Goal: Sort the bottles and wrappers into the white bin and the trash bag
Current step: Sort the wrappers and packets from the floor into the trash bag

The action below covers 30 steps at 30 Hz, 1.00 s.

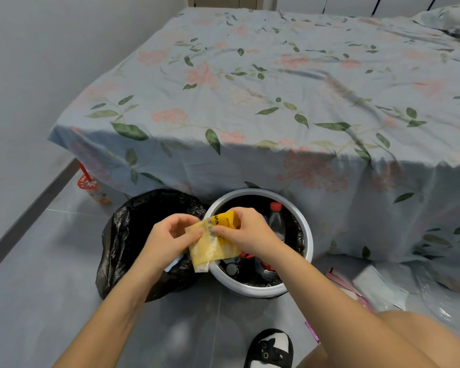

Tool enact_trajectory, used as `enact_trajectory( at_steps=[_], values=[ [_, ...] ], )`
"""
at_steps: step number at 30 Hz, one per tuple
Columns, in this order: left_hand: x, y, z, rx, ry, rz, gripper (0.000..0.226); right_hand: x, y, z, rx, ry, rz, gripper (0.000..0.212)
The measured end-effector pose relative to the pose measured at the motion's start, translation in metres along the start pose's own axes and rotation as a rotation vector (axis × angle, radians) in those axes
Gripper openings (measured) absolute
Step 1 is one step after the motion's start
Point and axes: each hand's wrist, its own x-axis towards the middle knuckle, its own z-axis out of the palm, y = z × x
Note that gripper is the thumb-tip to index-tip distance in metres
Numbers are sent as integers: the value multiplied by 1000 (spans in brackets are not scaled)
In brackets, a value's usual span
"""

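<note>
Far to the left of the grip, by the corner of the bed, an orange and red cup (91, 188) stands on the grey floor (51, 261), partly tucked under the hanging floral sheet (250, 88). Closer in, the black trash bag (122, 235) sits open on the floor, its mouth directly beneath and behind the left hand (170, 237). That hand pinches the left edge of a yellow wrapper (213, 243) between thumb and fingertips, fingers curled closed on the plastic. The wrapper hangs between the two hands, crumpled, its lower end drooping over the gap where the bag meets the white bin (307, 235). The right hand (247, 232) clamps the wrapper's upper right part, where black printing shows on the yellow, with thumb and fingers folded around it. Under and just behind this hand the bin stands lined in black, touching the trash bag on its left side. Inside it, to the right of the grip, a clear bottle with a red cap (276, 221) stands upright, and more bottles (250, 266) lie below the right wrist. Further right, on the floor beside the bed, lie pale and pink wrappers (369, 285). Near the bottom edge, below the right forearm, a black and white slipper (271, 349) shows.
</note>
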Motion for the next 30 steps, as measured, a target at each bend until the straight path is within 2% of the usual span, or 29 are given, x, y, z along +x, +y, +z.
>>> enact_trajectory(
  at_steps=[2,4,6,8,10,11,13,17,20,21,23,25,28,30],
  values=[
    [8,5,-9,206,-91,103,20,1,-3,-2,-32,19,-69,21],
    [16,9,-18,310,-234,131,20,1,-6,-3,-34,52,-113,16],
    [25,9,-24,368,-278,131,29,1,-8,-1,1,58,-107,13],
    [36,-1,-30,355,-238,104,24,3,-6,2,89,-2,-35,24],
    [51,-20,-41,324,-158,34,15,4,-4,4,185,-118,139,53],
    [58,-34,-47,325,-103,-24,14,5,-2,3,188,-173,236,66],
    [74,-65,-59,377,22,-167,14,6,1,-1,70,-243,343,74],
    [97,-127,-77,319,287,-469,21,9,15,-7,-403,-295,269,52],
    [110,-153,-81,415,350,-581,26,10,25,-9,-627,-357,274,24],
    [113,-158,-80,517,325,-605,30,10,27,-9,-652,-378,292,16],
    [116,-164,-75,770,224,-635,41,9,29,-8,-700,-389,304,17],
    [116,-169,-66,1014,92,-650,40,9,30,-4,-768,-389,289,10],
    [120,-179,-52,1280,-64,-684,36,9,30,1,-824,-406,271,29],
    [125,-178,-45,1440,-114,-689,39,9,29,3,-828,-402,260,32]
  ],
)
